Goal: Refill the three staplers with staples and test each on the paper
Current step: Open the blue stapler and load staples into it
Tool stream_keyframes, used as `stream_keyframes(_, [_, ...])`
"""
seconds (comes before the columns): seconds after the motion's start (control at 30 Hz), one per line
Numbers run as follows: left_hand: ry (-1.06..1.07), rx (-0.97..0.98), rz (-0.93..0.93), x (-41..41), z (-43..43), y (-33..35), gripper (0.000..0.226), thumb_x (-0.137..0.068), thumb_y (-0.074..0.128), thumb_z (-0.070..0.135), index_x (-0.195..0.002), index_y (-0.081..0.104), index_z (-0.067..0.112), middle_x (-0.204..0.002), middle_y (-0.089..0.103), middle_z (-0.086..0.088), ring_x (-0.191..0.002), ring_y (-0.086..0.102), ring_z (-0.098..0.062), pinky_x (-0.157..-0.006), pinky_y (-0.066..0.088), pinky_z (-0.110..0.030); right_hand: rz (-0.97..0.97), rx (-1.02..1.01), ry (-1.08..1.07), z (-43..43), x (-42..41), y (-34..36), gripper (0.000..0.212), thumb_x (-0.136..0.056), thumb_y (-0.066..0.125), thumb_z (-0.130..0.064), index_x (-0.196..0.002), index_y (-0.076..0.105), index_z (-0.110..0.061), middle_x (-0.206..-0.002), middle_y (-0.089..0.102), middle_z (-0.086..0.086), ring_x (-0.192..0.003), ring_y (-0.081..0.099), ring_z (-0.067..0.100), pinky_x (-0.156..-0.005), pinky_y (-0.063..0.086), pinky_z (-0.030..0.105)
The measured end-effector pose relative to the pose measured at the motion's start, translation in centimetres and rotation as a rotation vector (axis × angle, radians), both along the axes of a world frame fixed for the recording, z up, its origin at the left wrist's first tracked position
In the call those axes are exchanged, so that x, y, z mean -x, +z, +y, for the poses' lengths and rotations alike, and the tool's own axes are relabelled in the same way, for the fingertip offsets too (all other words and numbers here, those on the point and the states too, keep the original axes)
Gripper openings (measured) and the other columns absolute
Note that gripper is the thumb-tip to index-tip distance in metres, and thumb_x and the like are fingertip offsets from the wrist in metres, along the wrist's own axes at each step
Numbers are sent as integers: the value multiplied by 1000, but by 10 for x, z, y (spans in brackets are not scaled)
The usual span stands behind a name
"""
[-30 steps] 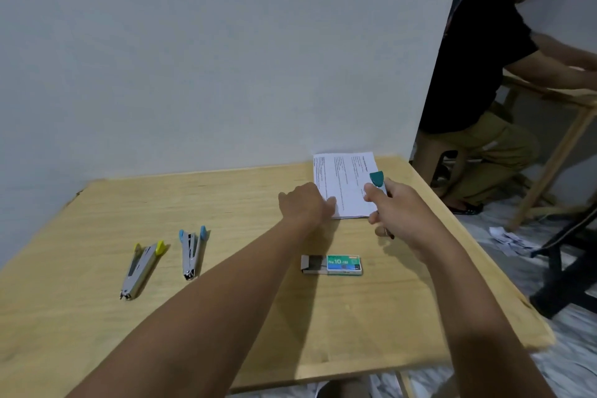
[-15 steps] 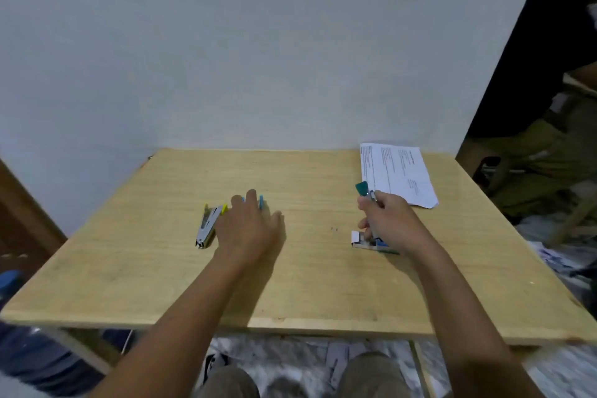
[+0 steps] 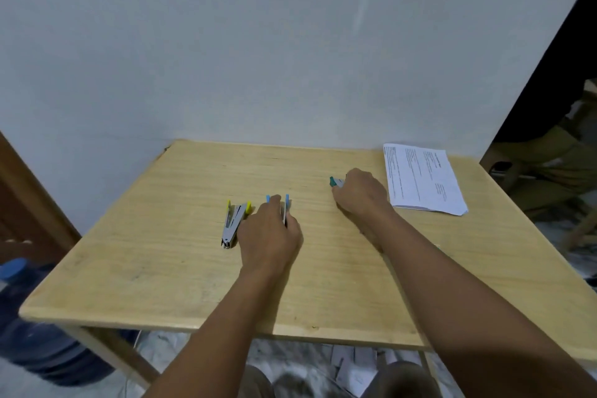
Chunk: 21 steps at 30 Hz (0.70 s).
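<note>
Three small staplers are on or at the wooden table [image 3: 161,268]. The yellow-tipped stapler [image 3: 234,223] lies open to the left of my left hand. My left hand [image 3: 268,236] covers the blue-tipped stapler [image 3: 286,203], fingers and thumb closing round it; only its blue ends show. My right hand [image 3: 361,195] grips the green-tipped stapler [image 3: 334,181] low over the table, its green end sticking out to the left. The printed paper [image 3: 423,179] lies at the far right corner, just right of my right hand. The staple box is hidden.
A white wall stands behind the table. A blue water jug [image 3: 35,333] sits on the floor at the left, beside a brown door [image 3: 19,203]. A seated person [image 3: 549,139] is at the right edge. Scraps of paper [image 3: 352,365] lie under the table.
My right hand has carried the green stapler from the paper leftward towards the middle of the table. My left hand has left the paper and closed on the blue stapler.
</note>
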<state>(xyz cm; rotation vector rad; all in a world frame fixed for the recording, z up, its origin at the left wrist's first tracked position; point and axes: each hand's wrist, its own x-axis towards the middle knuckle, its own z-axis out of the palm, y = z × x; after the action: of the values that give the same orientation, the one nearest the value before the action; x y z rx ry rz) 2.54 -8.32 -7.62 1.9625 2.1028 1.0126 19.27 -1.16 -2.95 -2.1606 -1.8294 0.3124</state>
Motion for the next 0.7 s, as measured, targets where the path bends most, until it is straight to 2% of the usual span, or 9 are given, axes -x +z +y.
stream_keyframes(0.1, [-1, -16, 12, -1, 2, -2, 10, -86, 47, 25, -90, 51, 17, -72, 57, 2, -62, 53, -20, -54, 36, -32, -50, -23, -25, 22, 7, -2, 16, -91, 55, -29, -86, 55, -13, -74, 53, 0, -72, 55, 24, -56, 35, 29])
stream_keyframes(0.2, [-1, -26, 19, -2, 3, -4, 9, -86, 46, 25, -90, 50, 18, -72, 58, 2, -61, 54, -20, -58, 45, -35, 6, -35, -55, 40, 10, -5, 21, -92, 58, -33, -84, 57, -13, -82, 59, 3, -73, 56, 24, -56, 35, 29])
stream_keyframes(0.4, [-20, -47, 1, -2, 5, -6, 11, -86, 43, 25, -93, 47, 18, -71, 58, 3, -58, 54, -19, -58, 48, -37, 291, -70, -112, 62, 10, -4, 39, -90, 63, -43, -71, 51, -12, -71, 55, 1, -66, 57, 23, -49, 32, 27])
stream_keyframes(0.43, [-18, -44, -2, -2, 5, -6, 13, -86, 43, 25, -96, 48, 18, -72, 58, 3, -58, 55, -19, -59, 49, -37, 335, -73, -124, 61, 9, -2, 39, -90, 62, -46, -76, 55, -10, -76, 59, 2, -70, 60, 25, -51, 35, 27])
stream_keyframes(0.53, [-19, -22, -17, -3, 5, -5, 34, -89, 43, 28, -120, 45, 17, -77, 62, 4, -62, 59, -18, -61, 51, -38, 294, -182, -131, 49, 11, 3, 51, -91, 55, -54, -118, 63, -12, -121, 59, 6, -99, 65, 28, -73, 43, 31])
stream_keyframes(0.57, [-22, -14, -21, -3, 5, -5, 42, -90, 43, 29, -129, 40, 17, -80, 64, 3, -64, 60, -18, -62, 51, -39, 295, -214, -121, 41, 14, 4, 48, -90, 54, -55, -117, 64, -16, -125, 60, 5, -101, 65, 27, -76, 44, 31])
stream_keyframes(0.6, [-24, -10, -32, -3, 5, -4, 47, -90, 43, 30, -135, 36, 17, -83, 65, 3, -66, 61, -19, -63, 52, -39, 343, -217, -96, 33, 18, 5, 43, -89, 55, -55, -107, 67, -18, -120, 65, 5, -101, 67, 26, -78, 46, 32])
stream_keyframes(0.67, [-30, -14, -78, -3, 4, -1, 52, -92, 43, 31, -140, 31, 18, -89, 66, 1, -73, 63, -22, -67, 52, -41, 557, -79, -8, 18, 29, 0, 42, -86, 60, -52, -84, 66, -10, -104, 73, 15, -96, 70, 32, -82, 52, 36])
stream_keyframes(0.7, [-34, -20, -97, -4, 2, 1, 53, -93, 43, 31, -142, 29, 18, -93, 66, 0, -76, 64, -24, -70, 52, -42, 656, 39, 36, 9, 35, -3, 45, -85, 63, -50, -79, 65, -6, -91, 73, 17, -86, 72, 32, -82, 54, 39])
